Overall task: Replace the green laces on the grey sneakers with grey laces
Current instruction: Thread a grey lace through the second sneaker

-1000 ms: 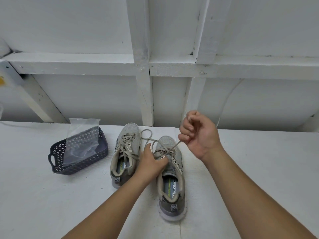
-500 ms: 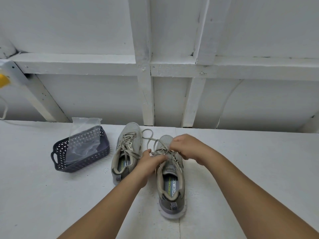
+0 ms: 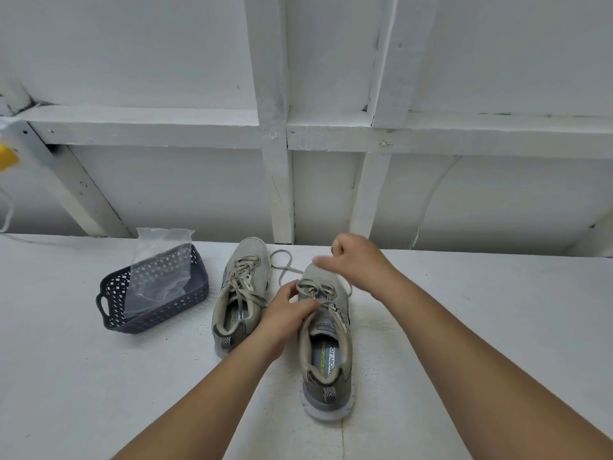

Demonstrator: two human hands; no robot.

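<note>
Plastic basket (image 3: 112,313), dark, holding a clear bag (image 3: 159,270). Grey sneakers (image 3: 326,353), paired on tabletop (image 3: 464,327), grey-laced (one end loose). Left hand (image 3: 285,315) pinches lacing; right hand (image 3: 356,262) curled, blurred, grip unclear.

Left grip (image 3: 288,313) pinching, right grip (image 3: 356,262) curled, blurred

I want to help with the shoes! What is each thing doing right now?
Right sneaker: upright, laced, being worked on.
Left sneaker: upright, laced.
Loose lace: trailing on the table.
Left hand: pinching the laces.
Right hand: blurred, grip unclear.
Basket: holds a plastic bag.
</note>
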